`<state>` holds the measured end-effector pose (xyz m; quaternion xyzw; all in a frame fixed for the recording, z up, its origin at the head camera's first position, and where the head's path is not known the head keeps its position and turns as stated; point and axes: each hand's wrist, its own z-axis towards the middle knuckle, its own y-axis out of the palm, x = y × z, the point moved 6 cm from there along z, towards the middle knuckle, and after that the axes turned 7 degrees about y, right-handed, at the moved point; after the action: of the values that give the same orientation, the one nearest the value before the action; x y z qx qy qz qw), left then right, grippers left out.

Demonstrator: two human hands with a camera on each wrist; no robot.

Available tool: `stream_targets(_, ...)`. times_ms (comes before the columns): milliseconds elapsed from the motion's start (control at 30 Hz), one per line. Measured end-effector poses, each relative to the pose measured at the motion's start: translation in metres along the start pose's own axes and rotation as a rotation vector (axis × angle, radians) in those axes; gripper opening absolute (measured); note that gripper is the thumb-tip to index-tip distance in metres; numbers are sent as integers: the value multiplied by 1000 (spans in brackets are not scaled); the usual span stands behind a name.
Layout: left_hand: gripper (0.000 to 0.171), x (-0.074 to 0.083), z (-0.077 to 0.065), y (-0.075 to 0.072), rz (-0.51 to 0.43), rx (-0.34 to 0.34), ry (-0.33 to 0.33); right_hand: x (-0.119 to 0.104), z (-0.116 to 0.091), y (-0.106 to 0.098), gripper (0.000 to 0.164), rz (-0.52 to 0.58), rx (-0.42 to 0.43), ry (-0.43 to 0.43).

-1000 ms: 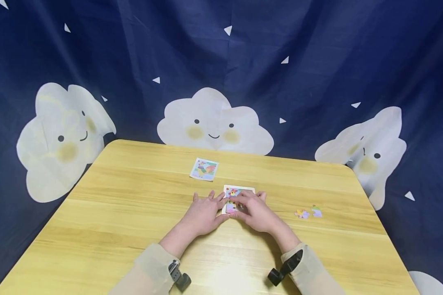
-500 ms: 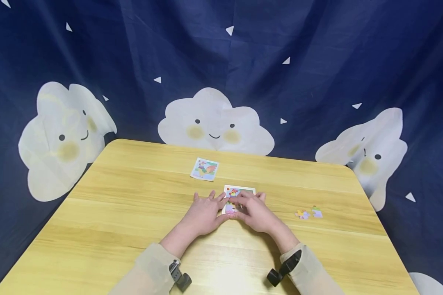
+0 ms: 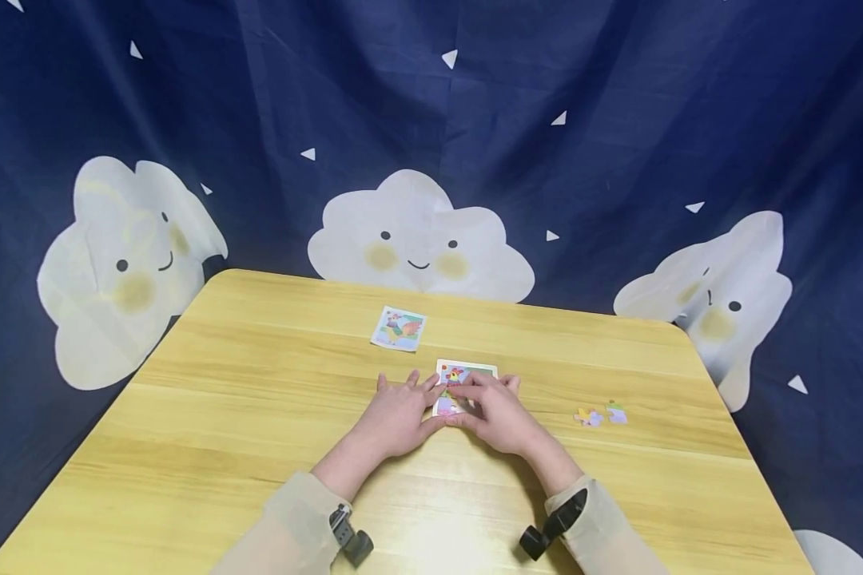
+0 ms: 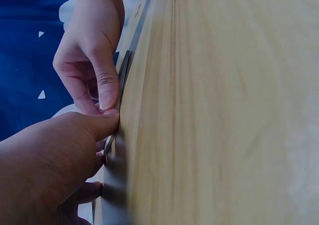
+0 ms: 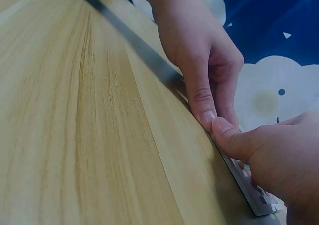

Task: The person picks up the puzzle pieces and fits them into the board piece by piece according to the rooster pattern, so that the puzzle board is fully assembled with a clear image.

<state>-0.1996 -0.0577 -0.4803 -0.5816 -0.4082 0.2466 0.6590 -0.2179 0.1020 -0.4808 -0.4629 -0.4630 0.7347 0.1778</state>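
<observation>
A small jigsaw puzzle in a white-bordered tray (image 3: 443, 375) lies near the middle of the table, with bright animal artwork partly hidden by the hands. My left hand (image 3: 397, 415) holds its left side, thumb at the near edge and outer fingers spread on the wood. My right hand (image 3: 502, 414) arches over the right half, fingers curled, gripping the tray with its thumb at the near edge. Both thumbs meet there, as the left thumb (image 4: 102, 125) and right thumb (image 5: 227, 135) show in the wrist views. Whatever lies beneath the right palm is hidden.
Loose puzzle pieces, one orange and lilac (image 3: 588, 417) and one green and lilac (image 3: 617, 413), lie to the right. A square picture card (image 3: 399, 329) lies behind the tray. The wooden table (image 3: 259, 359) ends at a dark blue cloud-patterned curtain (image 3: 582, 72).
Both hands stay almost in place on the tray, with only slight shifts of the right fingers. The loose pieces and picture card lie as before.
</observation>
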Motion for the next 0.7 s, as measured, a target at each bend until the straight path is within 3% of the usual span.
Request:
stream_targets(300, 66, -4, -4, 2, -20, -36, 34, -3, 0, 0, 43, -1, -1, -16)
stream_targets(700, 67, -3, -10, 4, -39, -35, 150, -4, -2, -2, 40, -27, -18, -13)
